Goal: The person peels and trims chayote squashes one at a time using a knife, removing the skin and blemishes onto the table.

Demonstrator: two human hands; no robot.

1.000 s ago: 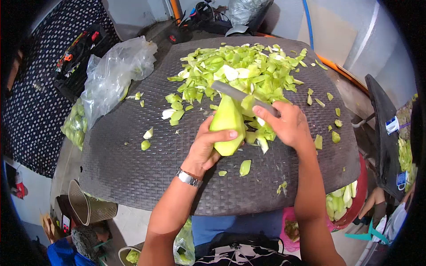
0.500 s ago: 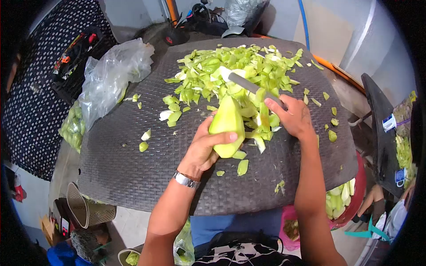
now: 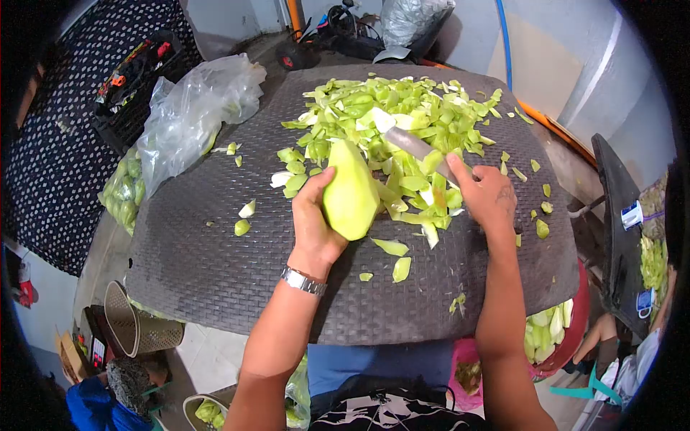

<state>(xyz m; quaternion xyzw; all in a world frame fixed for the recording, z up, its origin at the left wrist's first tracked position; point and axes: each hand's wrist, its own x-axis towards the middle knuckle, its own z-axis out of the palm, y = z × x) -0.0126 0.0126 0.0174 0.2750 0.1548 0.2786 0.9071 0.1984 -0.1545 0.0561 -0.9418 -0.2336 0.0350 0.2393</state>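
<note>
A black printed shirt (image 3: 388, 413) is showing nearest; just beyond it, at the near edge of a dark woven-textured table (image 3: 215, 273), a pink bag (image 3: 466, 359) and a red basin (image 3: 581, 309) are sitting lower down, the basin holding pale green pieces (image 3: 548, 334); a metal watch (image 3: 304, 282) is circling the left wrist; the left hand (image 3: 314, 226) is clamping around a smooth, light green vegetable (image 3: 351, 194), which is leaning upright above the table, its narrower end pointing away; the right hand (image 3: 485, 194), well apart from the left, is gripping a knife (image 3: 411, 144), whose blade is slanting up and leftward, clear of the vegetable; a green sliver is overlapping the blade near the thumb, though whether it is sticking there I cannot tell; behind, a broad heap of peelings (image 3: 402, 108) is covering the table's far half; a clear plastic bag (image 3: 194, 108) is draping at the far left; beyond everything, a blue hose (image 3: 505, 43) is running down the wall.
</note>
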